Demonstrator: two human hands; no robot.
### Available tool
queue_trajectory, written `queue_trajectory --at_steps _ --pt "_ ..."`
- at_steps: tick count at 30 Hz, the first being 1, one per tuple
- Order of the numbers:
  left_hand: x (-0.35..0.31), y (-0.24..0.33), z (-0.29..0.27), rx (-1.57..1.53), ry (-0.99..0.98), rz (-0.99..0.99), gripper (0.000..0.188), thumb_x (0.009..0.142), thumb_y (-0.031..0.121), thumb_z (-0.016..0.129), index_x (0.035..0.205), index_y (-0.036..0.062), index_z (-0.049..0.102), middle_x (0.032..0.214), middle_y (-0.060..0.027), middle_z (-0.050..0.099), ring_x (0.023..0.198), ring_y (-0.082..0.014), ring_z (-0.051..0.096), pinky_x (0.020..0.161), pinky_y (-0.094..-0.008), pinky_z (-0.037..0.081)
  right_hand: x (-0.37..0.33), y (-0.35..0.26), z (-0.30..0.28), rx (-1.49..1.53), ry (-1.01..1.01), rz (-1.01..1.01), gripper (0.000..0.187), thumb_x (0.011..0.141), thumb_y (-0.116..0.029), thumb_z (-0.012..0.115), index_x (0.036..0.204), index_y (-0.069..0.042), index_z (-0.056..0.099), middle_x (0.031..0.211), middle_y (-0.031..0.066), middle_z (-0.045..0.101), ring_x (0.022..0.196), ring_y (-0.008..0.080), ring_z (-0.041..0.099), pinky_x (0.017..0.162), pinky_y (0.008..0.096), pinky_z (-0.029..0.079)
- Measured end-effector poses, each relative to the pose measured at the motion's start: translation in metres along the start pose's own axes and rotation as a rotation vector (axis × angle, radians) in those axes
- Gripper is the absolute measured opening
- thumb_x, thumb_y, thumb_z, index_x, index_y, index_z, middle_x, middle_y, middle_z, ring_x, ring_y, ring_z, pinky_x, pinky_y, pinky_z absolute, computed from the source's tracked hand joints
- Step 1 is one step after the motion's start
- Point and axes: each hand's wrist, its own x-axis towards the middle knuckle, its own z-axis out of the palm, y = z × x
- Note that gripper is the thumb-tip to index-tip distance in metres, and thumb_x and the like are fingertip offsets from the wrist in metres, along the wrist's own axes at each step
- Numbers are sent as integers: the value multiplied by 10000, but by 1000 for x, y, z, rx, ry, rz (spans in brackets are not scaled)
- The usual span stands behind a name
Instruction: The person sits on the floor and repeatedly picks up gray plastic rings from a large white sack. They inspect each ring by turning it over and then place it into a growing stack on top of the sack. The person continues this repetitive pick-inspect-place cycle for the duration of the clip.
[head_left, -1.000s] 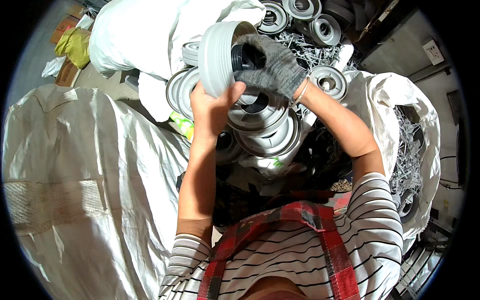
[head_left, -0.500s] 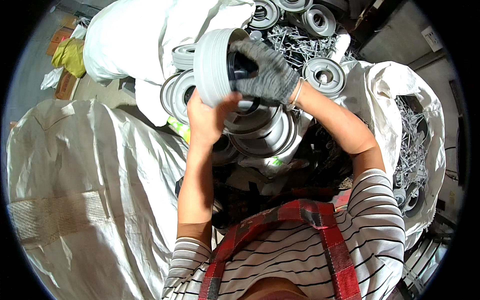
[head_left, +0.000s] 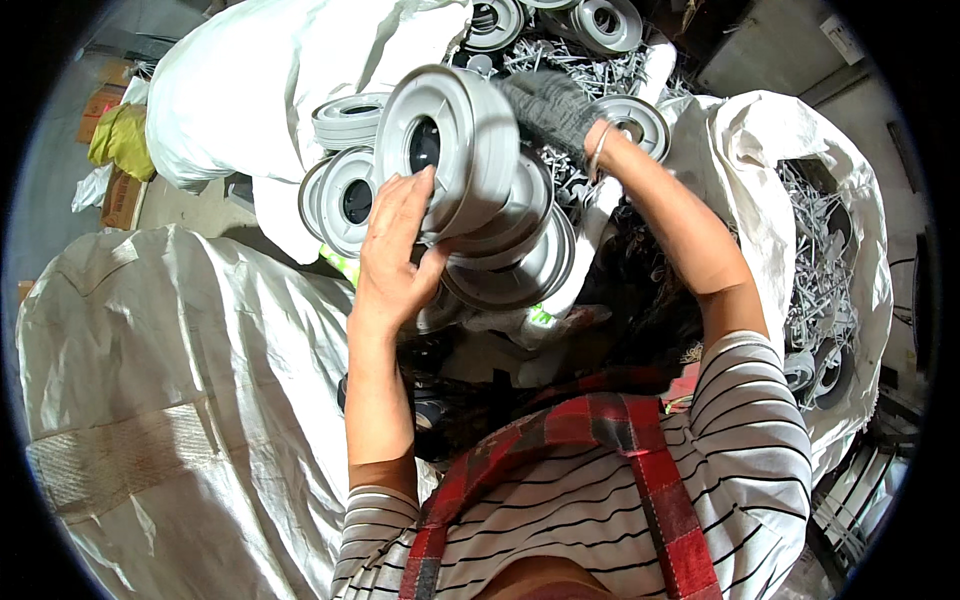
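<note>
My bare left hand grips a thick, round grey plastic part with a ridged side and a hole in its flat face, which is turned up toward me at a tilt. Its fingers lie on the face near the hole, with the thumb at the lower edge. My right hand, in a dark grey knit glove, is just right of the part and smeared by motion, so its fingers are unclear. Beneath the held part lie more grey round parts, stacked.
White sacks stand at the far left, near left and right. The right one holds grey plastic scraps. More thin scraps and round parts lie at the back. A yellow bag sits far left.
The held part has turned so its holed face shows, where its ridged side showed before. My right hand has come out of its opening and moved right, away from it.
</note>
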Motion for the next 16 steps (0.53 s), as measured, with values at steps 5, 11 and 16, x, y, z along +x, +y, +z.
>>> queue_trajectory --at_steps 5,11,16 --pt "3 -11 2 36 -104 -85 589 657 223 713 1165 -16 533 1055 -197 583 1030 -339 527 1015 -452 305 -32 123 33 -476 -201 368 261 742 -256 551 809 -37 676 880 189 644 825 337 630 738 387 505" --pt "8 -24 5 -41 -44 -136 481 714 229 708 1113 -9 582 984 -192 628 932 -304 582 961 -414 367 -55 160 80 -541 -575 407 426 817 -320 481 1167 -87 554 1241 155 522 1116 293 532 931 390 408" --pt "10 -37 1 -560 252 -527 344 847 191 640 1123 -8 591 997 -95 652 880 -113 593 763 -247 475 6 89 16 88 449 88 523 795 -451 579 1127 -49 543 1110 219 568 1058 293 556 896 353 427"
